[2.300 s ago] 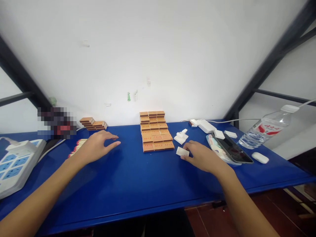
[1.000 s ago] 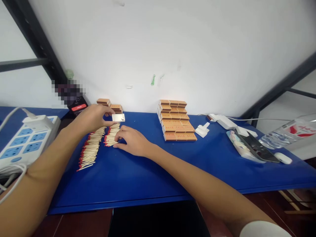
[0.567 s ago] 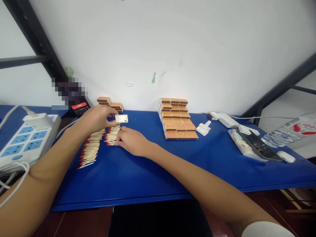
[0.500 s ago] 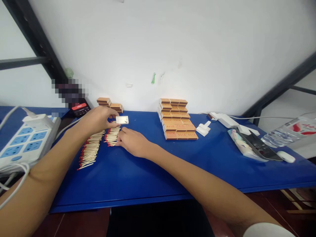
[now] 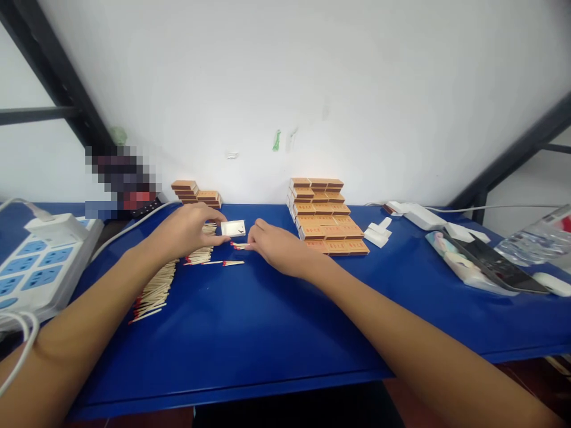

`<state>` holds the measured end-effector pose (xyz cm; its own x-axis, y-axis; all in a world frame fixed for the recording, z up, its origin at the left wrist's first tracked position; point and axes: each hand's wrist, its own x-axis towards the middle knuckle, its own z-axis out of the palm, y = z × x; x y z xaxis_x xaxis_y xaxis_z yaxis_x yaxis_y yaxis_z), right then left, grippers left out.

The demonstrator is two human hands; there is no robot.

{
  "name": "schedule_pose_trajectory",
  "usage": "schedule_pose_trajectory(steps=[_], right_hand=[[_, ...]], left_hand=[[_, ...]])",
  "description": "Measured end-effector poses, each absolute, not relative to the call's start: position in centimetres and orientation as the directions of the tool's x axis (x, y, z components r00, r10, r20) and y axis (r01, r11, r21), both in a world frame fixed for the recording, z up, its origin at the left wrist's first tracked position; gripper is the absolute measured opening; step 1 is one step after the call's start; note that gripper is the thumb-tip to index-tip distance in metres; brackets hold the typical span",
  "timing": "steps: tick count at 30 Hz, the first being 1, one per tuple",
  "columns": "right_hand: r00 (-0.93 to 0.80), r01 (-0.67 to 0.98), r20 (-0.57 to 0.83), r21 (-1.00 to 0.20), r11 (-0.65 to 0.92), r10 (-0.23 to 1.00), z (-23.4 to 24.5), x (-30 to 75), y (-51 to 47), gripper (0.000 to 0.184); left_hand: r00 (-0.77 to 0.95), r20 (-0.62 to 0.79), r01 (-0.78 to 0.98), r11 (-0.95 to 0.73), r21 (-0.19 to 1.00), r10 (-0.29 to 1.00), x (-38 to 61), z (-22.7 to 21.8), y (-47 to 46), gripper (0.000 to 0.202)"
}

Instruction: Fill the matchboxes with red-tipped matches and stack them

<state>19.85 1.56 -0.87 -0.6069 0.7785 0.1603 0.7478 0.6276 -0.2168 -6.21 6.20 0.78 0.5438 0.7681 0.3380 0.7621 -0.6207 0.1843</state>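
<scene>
My left hand [image 5: 190, 229] pinches a small white matchbox tray [image 5: 234, 227] just above the blue table [image 5: 250, 321]. My right hand [image 5: 277, 249] is closed on a small bundle of red-tipped matches [image 5: 239, 245] right below the tray. Two loose matches [image 5: 223, 262] lie on the table near my left fingers. A long row of matches [image 5: 167, 279] stretches under my left forearm toward the table's front left.
A stepped stack of orange matchboxes [image 5: 325, 215] stands by the wall, a smaller stack [image 5: 196, 193] to its left. White trays [image 5: 378, 233], a phone [image 5: 499, 261], a plastic bottle [image 5: 535, 238], a white earbud case [image 5: 552, 284] and a power strip [image 5: 40, 267] lie around.
My right hand lifted a few matches out of the pile and moved right, up to the tray. My left hand carried the tray slightly right. Two matches now lie apart from the row.
</scene>
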Motion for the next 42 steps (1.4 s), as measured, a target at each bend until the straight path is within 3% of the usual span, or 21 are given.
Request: schedule_pose_trajectory(steps=[12,22,34,42], right_hand=[[-0.56,0.767,0.245,-0.209,0.607,0.792,-0.7,21.1,3.0,0.017],[-0.571,0.742,0.27,-0.232,0.628,0.775,-1.4,20.5,2.4,0.018],[-0.595,0.708,0.326,-0.221,0.671,0.735,-0.9,21.4,2.5,0.011],[-0.541,0.667,0.372,-0.357,0.654,0.754,-1.5,21.1,3.1,0.013]], left_hand=[[0.592,0.33,0.722,-0.666,0.188,0.735,-4.6,0.5,4.8,0.032],[0.62,0.361,0.65,-0.713,0.262,0.697,-3.9,0.3,4.3,0.034],[0.601,0.36,0.68,-0.693,0.238,0.714,-4.4,0.1,4.7,0.037],[0.626,0.386,0.65,-0.727,0.222,0.677,-4.2,0.0,4.6,0.034]])
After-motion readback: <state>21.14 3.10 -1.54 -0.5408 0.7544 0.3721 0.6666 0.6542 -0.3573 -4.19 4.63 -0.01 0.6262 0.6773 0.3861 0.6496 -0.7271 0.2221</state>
